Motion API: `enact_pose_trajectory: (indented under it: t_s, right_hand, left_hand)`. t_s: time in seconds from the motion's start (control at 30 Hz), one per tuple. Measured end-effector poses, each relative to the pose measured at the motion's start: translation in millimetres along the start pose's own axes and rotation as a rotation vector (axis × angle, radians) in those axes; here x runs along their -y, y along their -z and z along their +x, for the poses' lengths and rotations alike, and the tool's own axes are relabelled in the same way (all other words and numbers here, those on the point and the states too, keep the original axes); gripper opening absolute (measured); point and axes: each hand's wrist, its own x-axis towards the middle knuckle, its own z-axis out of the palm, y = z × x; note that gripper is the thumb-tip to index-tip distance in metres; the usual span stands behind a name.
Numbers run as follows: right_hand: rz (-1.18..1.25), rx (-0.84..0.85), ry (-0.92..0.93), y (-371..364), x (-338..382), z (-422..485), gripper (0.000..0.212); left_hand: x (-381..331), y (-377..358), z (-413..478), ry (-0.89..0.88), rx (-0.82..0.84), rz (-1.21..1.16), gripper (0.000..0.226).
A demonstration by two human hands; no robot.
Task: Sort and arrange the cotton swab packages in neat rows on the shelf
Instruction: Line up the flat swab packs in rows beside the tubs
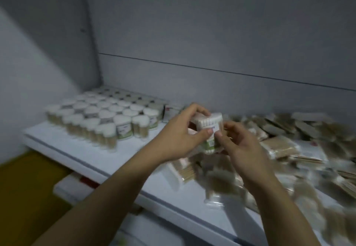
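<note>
1. Floor (25,178): yellow-brown, lower left, below shelf level.
2. White object (65,188) under the shelf front edge, w/ a red patch; detail unclear.
3. Shelf (123,161): white, runs from left rear to right front. Grey back panel (212,33) behind it.
4. Round tubs (104,114): left part of shelf, standing upright in close rows, touching one another. Walls clear; contents = tan-stick swabs, packed vertical. Tops white. Green/white labels on several front tubs.
5. Small white packs (169,111): just beside the tub block, right rear corner, red mark on one. Contents cannot be told.
6. Left hand (179,136): grip curled round the swab pkg (209,124), fingers over its far top side, thumb pressed on the near face.
7. Swab pkg: held in both hands above the shelf, not touching it, between tub block and heap. Clear wrap; a row of white swab tips shows along the top; green/white label on the near face. Roughly upright, slightly tilted.
8. Right hand (242,149): grip pinches the pkg's right edge, thumb in front, fingers behind.
9. Heap of flat packs (289,145): right part of shelf, unsorted, overlapping at mixed angles. Clear bags w/ tan sticks inside; heavy blur, so count and labels cannot be told.
</note>
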Motion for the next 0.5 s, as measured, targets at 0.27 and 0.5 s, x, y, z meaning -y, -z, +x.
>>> enact_pose_trajectory:
  t_s: [0.27,0.5]
  right_hand:
    - [-0.368,0.223,0.106,-121,-14,17,0.035]
    - [-0.909,0.241,0.228,-162,-30,68,0.043]
  left_hand:
    - [55,107,-47,0.13,-0.174,0.092,0.044]
    - [86,170,-47,0.131,-0.27,0.255,0.041]
